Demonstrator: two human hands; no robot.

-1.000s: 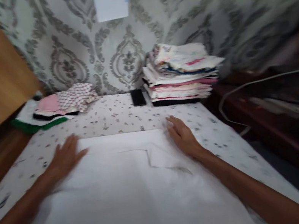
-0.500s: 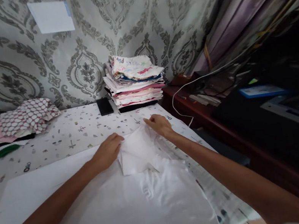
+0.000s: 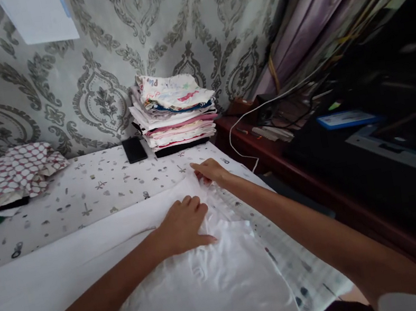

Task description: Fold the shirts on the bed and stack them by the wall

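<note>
Under a grey wall with a damask pattern (image 3: 104,96), a white printed bedsheet (image 3: 91,168) carries a plain white fabric garment (image 3: 216,293), spread out but creased near both hands. The left hand (image 3: 182,227) lies fingers splayed on it; the right hand (image 3: 207,173) pinches its far right corner. Probably light, soft, easily wrinkled; best gripped by the 2 far corners.

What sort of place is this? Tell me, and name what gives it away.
Most likely a room in a home: a stack of folded clothes, an ornately patterned wall behind it, and what looks like a purplish curtain at the right.
</note>
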